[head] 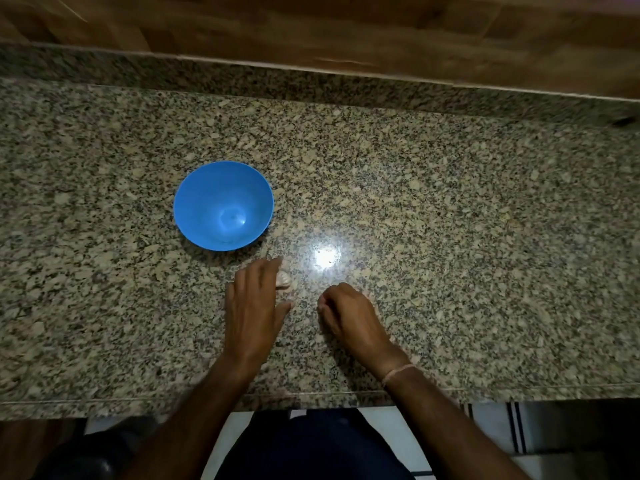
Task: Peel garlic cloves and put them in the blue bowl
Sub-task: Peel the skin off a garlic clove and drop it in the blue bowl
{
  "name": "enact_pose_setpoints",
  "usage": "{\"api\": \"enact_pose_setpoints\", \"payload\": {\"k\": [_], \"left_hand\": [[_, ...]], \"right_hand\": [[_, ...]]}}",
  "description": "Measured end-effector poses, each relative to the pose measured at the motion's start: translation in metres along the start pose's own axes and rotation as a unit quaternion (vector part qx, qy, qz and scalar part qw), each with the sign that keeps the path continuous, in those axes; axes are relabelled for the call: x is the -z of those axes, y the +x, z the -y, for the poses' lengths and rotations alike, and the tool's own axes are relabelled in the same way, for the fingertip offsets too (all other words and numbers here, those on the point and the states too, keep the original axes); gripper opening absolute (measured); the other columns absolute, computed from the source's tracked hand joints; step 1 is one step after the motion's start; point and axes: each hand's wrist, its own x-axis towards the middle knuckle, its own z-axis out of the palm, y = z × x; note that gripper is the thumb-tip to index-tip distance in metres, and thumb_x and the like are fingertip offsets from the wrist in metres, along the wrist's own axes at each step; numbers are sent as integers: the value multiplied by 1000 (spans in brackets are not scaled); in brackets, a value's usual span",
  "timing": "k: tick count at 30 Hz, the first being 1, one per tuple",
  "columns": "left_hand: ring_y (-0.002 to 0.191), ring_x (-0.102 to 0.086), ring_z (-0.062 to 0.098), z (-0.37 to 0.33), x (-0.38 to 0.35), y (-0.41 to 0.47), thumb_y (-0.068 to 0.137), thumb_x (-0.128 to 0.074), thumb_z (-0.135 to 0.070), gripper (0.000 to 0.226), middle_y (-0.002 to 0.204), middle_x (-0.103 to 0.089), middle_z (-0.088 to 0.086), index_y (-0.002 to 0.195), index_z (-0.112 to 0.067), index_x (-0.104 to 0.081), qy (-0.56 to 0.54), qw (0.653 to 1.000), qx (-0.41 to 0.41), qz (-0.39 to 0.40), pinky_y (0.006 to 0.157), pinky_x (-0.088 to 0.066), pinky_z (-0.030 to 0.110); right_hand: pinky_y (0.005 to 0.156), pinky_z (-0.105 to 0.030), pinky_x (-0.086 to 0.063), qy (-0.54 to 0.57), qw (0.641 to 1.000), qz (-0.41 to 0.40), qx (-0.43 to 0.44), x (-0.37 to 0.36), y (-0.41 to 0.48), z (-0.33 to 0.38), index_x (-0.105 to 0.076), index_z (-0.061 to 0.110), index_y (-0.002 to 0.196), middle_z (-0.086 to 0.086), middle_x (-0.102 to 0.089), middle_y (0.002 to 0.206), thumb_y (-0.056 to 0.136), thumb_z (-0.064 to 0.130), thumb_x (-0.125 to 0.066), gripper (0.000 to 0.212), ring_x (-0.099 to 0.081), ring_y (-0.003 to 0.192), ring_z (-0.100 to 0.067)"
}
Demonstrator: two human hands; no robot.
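— Where's the garlic?
— Just past the round blue plastic bowl (223, 206) on the speckled granite desk (450, 237), my left hand (254, 299), fingers straight, half covers the pale papery garlic (284, 280). It looks light and brittle-skinned, so I'd pinch a clove tip. My right hand (349, 313) is curled; whether it holds anything, I can't tell.

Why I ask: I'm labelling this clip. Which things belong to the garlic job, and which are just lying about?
Job: round blue plastic bowl, empty; pale papery garlic; left hand, fingers reaching over the garlic; right hand, fingers curled.
Just there: speckled granite counter; brown wooden wall; small dark object at the counter's far right, too blurred to name.
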Motion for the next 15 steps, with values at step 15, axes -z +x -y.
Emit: {"api": "enact_pose_setpoints", "payload": {"k": [15], "left_hand": [[95,-52,10,9,-20,-42,83,-79,-48,44,103,-55,-14,117,-33,-56,-99,994,7,42,63,-44,29]], "right_hand": [[62,-4,-43,2,995,-38,-90,6,4,16,-76,16,83,12,-68,74,91,11,-73,10,-57,66,10]]}}
